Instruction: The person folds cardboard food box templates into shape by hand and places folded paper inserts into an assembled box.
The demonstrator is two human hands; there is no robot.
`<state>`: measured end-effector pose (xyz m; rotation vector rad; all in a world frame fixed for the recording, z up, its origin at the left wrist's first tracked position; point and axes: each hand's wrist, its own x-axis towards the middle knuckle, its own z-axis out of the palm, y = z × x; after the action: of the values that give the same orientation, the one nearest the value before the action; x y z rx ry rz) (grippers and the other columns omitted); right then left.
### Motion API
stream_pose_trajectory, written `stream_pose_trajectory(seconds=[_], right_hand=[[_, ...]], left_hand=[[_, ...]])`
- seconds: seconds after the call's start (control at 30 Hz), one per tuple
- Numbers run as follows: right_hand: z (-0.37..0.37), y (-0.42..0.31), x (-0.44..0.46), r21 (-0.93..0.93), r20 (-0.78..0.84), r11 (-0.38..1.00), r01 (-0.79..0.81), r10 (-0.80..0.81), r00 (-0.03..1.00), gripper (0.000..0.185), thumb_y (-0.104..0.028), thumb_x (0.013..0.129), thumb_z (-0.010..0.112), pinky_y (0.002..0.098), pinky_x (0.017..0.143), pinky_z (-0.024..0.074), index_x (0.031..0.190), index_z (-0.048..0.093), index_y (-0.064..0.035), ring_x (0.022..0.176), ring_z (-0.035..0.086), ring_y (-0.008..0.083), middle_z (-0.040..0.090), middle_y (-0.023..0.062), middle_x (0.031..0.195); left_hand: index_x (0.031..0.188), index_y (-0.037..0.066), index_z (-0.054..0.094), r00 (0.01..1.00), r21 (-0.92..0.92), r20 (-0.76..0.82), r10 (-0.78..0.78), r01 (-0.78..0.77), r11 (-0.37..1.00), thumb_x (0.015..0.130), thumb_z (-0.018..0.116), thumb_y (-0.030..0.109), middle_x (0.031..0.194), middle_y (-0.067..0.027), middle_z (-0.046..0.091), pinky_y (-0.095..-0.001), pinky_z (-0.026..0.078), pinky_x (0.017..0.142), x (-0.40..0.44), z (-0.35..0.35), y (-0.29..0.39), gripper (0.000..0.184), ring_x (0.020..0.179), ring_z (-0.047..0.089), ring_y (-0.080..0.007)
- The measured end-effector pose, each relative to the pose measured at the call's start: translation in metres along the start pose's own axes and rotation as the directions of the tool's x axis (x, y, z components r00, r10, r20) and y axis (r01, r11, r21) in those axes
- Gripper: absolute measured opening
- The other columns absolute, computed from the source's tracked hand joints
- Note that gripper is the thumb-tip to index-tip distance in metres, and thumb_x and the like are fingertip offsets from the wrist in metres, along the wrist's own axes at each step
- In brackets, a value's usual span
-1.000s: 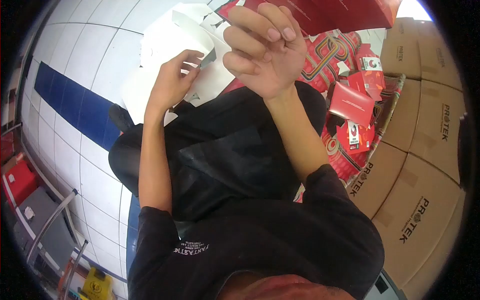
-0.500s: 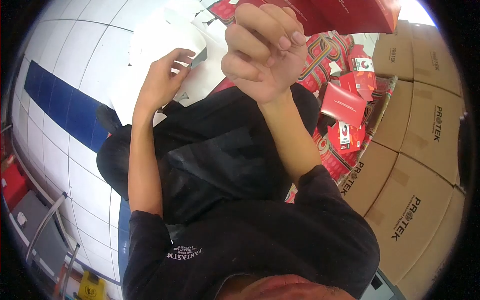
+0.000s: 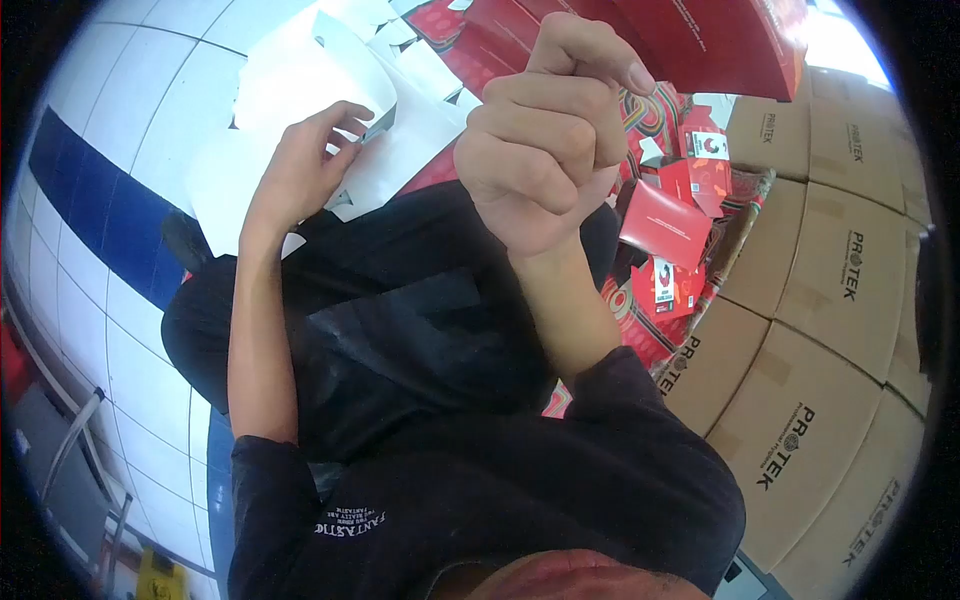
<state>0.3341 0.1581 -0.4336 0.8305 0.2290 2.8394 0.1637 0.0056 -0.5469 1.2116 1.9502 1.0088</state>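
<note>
My left hand (image 3: pixel 310 165) rests over white card sheets (image 3: pixel 300 85) lying beyond my left knee. Its fingers are curved, with thumb and forefinger apart, and the tips come up to a raised, folded edge of the card. I see nothing gripped between them. My right hand (image 3: pixel 545 140) is raised close to the camera in a loose fist, the forefinger bent out above the other fingers. Nothing shows in it. Behind it stand large red printed boxes (image 3: pixel 700 45), partly hidden by the hand.
Small red cartons (image 3: pixel 665 220) lie on a red patterned mat (image 3: pixel 640 320) at my right. Stacked brown cardboard boxes (image 3: pixel 810 390) marked PROTEK line the right side. White floor tiles (image 3: pixel 130 350) with a blue band (image 3: pixel 100 210) stretch to the left, near a metal-railed trolley (image 3: pixel 75 450).
My right hand has turned from palm side showing to knuckles showing, with the forefinger lifted. My left hand stays at the card. The whole view has shifted slightly.
</note>
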Motion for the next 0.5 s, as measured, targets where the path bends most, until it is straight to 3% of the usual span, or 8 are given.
stream_pose_trajectory(seconds=[0.1,0.33,0.37,0.43,0.47,0.5], right_hand=[[0.0,-0.002,0.0,0.004,-0.002,1.0,-0.006,0.006,1.0,0.031,-0.035,0.12,0.039,0.0241,0.045,0.0292,0.116,0.065,-0.0179,0.04,0.028,0.005,0.039,-0.009,0.051],[0.002,-0.004,0.002,0.03,-0.034,1.0,0.003,-0.001,0.999,0.036,-0.037,0.121,0.034,0.0237,0.045,0.0254,0.113,0.064,-0.0191,0.038,0.022,0.0056,0.033,-0.0097,0.048],[-0.006,-0.011,0.002,-0.028,0.048,0.998,-0.058,0.059,0.997,0.036,-0.041,0.12,0.039,0.0249,0.048,0.0336,0.115,0.065,-0.016,0.043,0.034,0.0062,0.044,-0.0078,0.056],[-0.023,-0.029,0.004,-0.082,0.13,0.991,-0.11,0.12,0.984,0.039,-0.044,0.119,0.044,0.0262,0.052,0.0419,0.116,0.066,-0.0129,0.048,0.045,0.0069,0.055,-0.006,0.064],[-0.034,-0.041,0.006,-0.269,0.195,0.955,-0.126,0.182,0.964,0.032,-0.04,0.115,0.05,0.0312,0.067,0.0477,0.123,0.065,-0.0122,0.07,0.059,0.0137,0.063,-0.0014,0.077],[-0.055,-0.05,0.005,-0.306,0.232,0.94,-0.151,0.228,0.946,0.037,-0.043,0.116,0.049,0.0396,0.077,0.0482,0.127,0.064,-0.0113,0.087,0.06,0.0197,0.063,0.0053,0.095]], left_hand=[[0.138,0.004,0.068,0.998,-0.003,0.042,-0.053,0.053,0.999,0.102,0.065,0.001,0.12,-0.0138,0.077,-0.0362,0.062,0.082,0.001,0.001,0.002,0.037,0.098,0.075,-0.0224],[0.135,0.004,0.068,0.995,0.211,0.095,-0.01,-0.01,0.977,0.101,0.061,0.001,0.114,-0.0202,0.078,-0.0442,0.06,0.088,0.002,0.018,-0.023,0.035,0.097,0.076,-0.0327],[0.135,0.003,0.068,0.995,0.245,0.102,-0.004,-0.022,0.969,0.101,0.06,0.001,0.114,-0.0205,0.078,-0.0448,0.06,0.089,0.003,0.019,-0.024,0.034,0.097,0.076,-0.0343],[0.133,0.004,0.07,0.995,0.26,0.1,0.002,-0.028,0.965,0.102,0.059,0.003,0.117,-0.0218,0.078,-0.0466,0.059,0.095,0.006,0.017,-0.023,0.033,0.103,0.075,-0.0382],[0.132,0.005,0.071,0.995,0.277,0.097,0.002,-0.029,0.96,0.103,0.059,0.005,0.12,-0.0231,0.078,-0.0483,0.057,0.1,0.004,0.013,-0.024,0.031,0.109,0.075,-0.0422],[0.132,0.005,0.071,0.995,0.292,0.095,-0.017,-0.012,0.956,0.103,0.059,0.005,0.12,-0.0231,0.078,-0.0483,0.057,0.1,0.002,0.006,-0.022,0.031,0.109,0.075,-0.0422]])
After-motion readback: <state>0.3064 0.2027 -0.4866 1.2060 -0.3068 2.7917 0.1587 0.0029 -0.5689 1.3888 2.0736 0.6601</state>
